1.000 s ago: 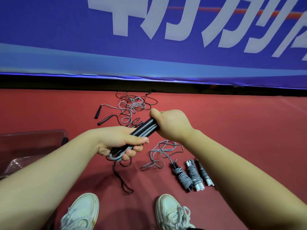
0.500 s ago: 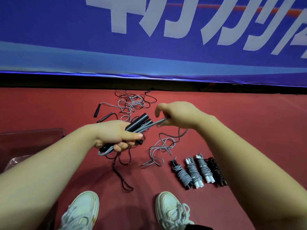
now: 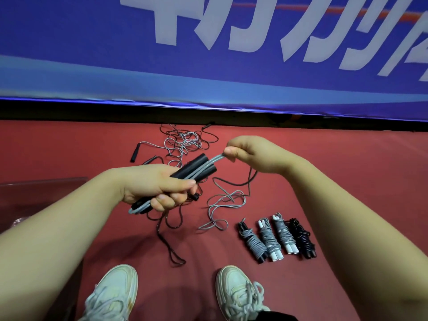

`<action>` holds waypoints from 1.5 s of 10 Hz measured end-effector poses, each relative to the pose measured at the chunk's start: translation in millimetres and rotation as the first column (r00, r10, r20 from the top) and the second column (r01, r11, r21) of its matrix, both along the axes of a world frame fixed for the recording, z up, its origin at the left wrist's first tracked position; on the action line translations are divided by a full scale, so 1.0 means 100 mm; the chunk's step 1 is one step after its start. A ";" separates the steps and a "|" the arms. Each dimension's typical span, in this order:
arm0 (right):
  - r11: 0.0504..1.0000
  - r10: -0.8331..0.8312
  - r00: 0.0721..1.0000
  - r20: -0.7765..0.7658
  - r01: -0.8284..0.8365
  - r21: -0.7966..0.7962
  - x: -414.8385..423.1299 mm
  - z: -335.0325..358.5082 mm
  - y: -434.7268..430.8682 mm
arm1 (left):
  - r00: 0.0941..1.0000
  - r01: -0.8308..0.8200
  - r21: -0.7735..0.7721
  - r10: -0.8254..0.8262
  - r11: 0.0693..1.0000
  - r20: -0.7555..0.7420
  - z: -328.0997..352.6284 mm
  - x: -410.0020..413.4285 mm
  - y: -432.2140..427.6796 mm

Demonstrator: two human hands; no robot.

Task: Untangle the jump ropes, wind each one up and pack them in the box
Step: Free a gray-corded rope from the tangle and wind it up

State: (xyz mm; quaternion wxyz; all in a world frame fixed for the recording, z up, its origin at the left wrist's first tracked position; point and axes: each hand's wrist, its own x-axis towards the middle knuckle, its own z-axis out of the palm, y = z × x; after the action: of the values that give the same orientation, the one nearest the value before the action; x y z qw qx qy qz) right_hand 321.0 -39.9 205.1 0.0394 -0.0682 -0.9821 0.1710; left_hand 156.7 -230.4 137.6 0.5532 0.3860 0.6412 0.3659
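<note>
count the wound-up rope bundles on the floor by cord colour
grey bundles: 3
black bundle: 1
total: 4

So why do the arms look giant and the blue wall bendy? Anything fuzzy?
Head view: the wide lens stretches the edges, so forearms look huge and the blue banner bows; head view: shadows lie on the red floor below the left hand; head view: the black handles it grips, the grey rope the right hand pinches and the wound ropes look sharp.
</note>
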 end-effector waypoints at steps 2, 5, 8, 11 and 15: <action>0.996 -0.085 0.996 0.030 0.086 -0.028 -0.01 -0.12 0.00 | 0.982 -0.040 -0.032 0.034 0.999 -0.186 0.15 0.12 -0.06; 0.952 0.008 1.000 -0.027 0.000 0.306 0.03 -0.04 -0.04 | 0.997 0.027 -0.111 -0.034 0.994 -0.063 0.21 0.18 -0.04; 0.995 0.091 0.992 -0.093 -0.088 0.038 -0.16 -0.10 -0.15 | 0.954 0.279 -0.171 -0.292 0.945 -0.060 0.40 0.35 -0.09; 0.709 -0.141 0.988 -0.059 0.059 -0.702 -0.22 -0.62 -0.40 | 0.999 -0.040 0.128 0.035 0.991 0.042 0.54 0.23 -0.04; 0.964 -0.255 0.952 0.170 0.237 0.119 -0.18 -0.34 -0.53 | 0.885 -0.365 0.127 0.387 0.922 -0.261 0.23 -0.01 0.06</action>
State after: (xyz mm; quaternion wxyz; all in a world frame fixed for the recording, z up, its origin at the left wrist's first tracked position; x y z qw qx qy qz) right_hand 303.2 -92.9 171.1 -0.0273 -0.2036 -0.9725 0.1099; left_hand 156.1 -224.2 160.7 0.3602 0.3227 0.7617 0.4311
